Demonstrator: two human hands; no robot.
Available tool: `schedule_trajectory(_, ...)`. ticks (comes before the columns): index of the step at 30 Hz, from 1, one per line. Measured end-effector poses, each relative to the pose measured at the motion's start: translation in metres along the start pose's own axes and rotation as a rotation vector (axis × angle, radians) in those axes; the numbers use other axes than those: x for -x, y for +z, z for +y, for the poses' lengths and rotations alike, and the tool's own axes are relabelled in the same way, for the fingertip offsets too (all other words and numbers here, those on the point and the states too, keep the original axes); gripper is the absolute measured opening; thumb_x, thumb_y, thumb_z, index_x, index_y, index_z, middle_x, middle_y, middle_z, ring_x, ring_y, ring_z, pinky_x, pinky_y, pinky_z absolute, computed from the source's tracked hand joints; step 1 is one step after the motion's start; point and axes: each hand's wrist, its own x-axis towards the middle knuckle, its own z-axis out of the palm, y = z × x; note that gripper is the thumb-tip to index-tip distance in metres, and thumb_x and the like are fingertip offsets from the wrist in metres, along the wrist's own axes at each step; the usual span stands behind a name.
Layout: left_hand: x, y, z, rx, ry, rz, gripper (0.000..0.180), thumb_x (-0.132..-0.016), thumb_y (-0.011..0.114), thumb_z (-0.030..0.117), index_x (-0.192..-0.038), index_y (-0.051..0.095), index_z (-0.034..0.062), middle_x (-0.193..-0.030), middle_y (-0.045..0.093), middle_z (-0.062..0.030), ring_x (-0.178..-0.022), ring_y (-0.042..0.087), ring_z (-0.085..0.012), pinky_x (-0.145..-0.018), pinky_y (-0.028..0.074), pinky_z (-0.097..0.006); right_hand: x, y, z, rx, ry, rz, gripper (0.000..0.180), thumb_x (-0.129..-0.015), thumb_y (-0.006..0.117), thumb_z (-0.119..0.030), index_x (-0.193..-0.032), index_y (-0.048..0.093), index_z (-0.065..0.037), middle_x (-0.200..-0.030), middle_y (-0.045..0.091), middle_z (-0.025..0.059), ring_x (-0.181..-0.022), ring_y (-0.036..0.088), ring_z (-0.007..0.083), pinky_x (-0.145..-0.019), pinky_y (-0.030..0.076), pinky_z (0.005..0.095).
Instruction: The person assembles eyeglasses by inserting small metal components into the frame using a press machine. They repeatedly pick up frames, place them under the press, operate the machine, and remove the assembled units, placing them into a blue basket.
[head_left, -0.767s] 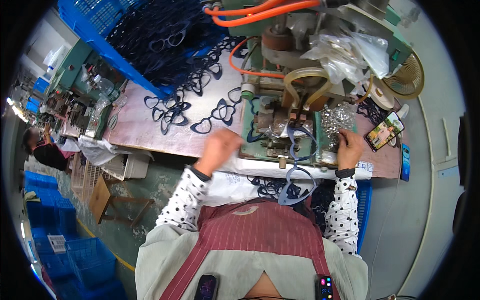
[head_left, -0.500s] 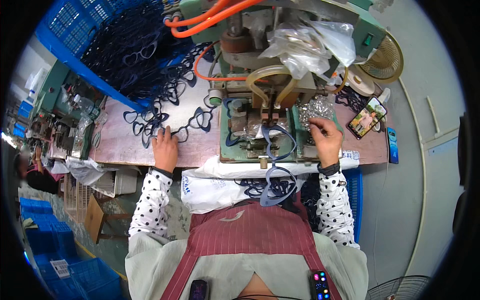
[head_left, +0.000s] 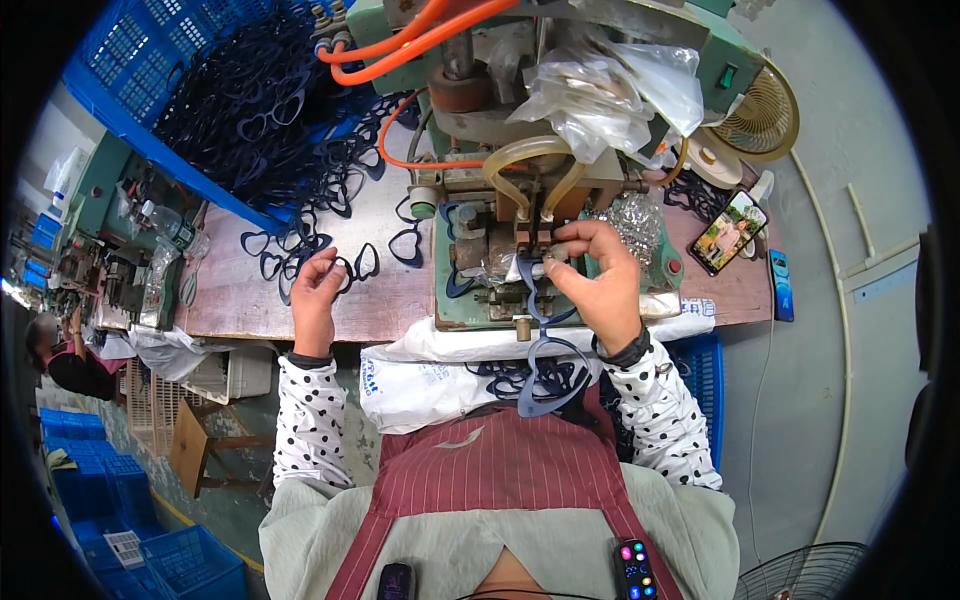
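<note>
My left hand (head_left: 315, 300) is closed in a pinch on a dark blue eyeglass frame (head_left: 368, 261) that lies on the table beside other frames. At the green press (head_left: 443, 310), my right hand (head_left: 607, 290) has thumb and forefinger pinched close under the press head (head_left: 533, 238). Whatever is between those fingertips is too small to make out. A blue heart-shaped eyeglass frame (head_left: 548, 408) is set upright at the press, its upper lens partly hidden by my right hand and its lower lens hanging past the front edge. Right of the head sits a heap of small shiny metal parts (head_left: 634, 225).
A blue crate (head_left: 150, 150) full of dark frames stands at the back left. Orange hoses (head_left: 420, 35) and plastic bags (head_left: 590, 100) hang above the press. To the right lie a phone (head_left: 730, 233) and a blue device (head_left: 781, 285). A white sack (head_left: 410, 385) covers the table's front edge.
My right hand has moved left from the heap of metal parts to the press head. My left hand has lifted slightly and closed on a frame.
</note>
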Motion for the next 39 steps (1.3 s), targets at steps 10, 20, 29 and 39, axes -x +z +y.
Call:
schedule_trajectory(10, 0.026, 0.029, 0.052, 0.333, -0.085, -0.081, 0.035, -0.092, 0.061, 0.012, -0.126, 0.058, 0.0024, -0.122, 0.062, -0.0038, -0.111, 0.055, -0.0110, -0.091, 0.044, -0.032, -0.012, 0.018, -0.015, -0.293, 0.112, 0.017, 0.042, -0.073, 0.071, 0.002, -0.109, 0.049, 0.001, -0.105, 0.065, 0.0111, -0.088, 0.059, 0.0118, -0.081, 0.048, 0.0260)
schedule_trajectory(20, 0.050, 0.029, 0.046, 0.305, 0.116, -0.025, 0.021, -0.093, 0.059, 0.010, -0.112, 0.060, 0.0005, -0.115, 0.062, -0.0100, -0.100, 0.060, -0.0186, -0.085, 0.047, -0.030, -0.007, -0.029, 0.009, 0.337, -0.229, 0.243, 0.052, -0.075, 0.074, -0.011, -0.123, 0.054, -0.005, -0.109, 0.061, 0.0142, -0.100, 0.061, 0.0264, -0.088, 0.047, 0.0341)
schedule_trajectory(29, 0.059, 0.002, 0.008, 0.261, 0.015, 0.084, 0.012, -0.093, 0.060, 0.005, -0.105, 0.058, 0.0042, -0.102, 0.065, -0.0097, -0.070, 0.054, -0.0088, -0.069, 0.045, -0.022, -0.011, -0.285, 0.118, 1.420, 0.025, 0.393, 0.079, -0.071, 0.071, -0.002, -0.140, 0.044, -0.028, -0.125, 0.056, 0.0104, -0.109, 0.054, 0.0323, -0.087, 0.045, 0.0449)
schedule_trajectory(39, 0.072, 0.012, 0.002, 0.099, -0.019, 0.130, 0.012, -0.093, 0.060, 0.007, -0.104, 0.059, 0.0040, -0.097, 0.065, -0.0070, -0.070, 0.054, -0.0072, -0.067, 0.045, -0.020, -0.057, -0.311, 0.130, 1.705, -0.249, -0.207, 0.074, -0.083, 0.054, -0.003, -0.147, 0.034, -0.034, -0.122, 0.055, 0.0078, -0.093, 0.061, 0.0253, -0.076, 0.052, 0.0377)
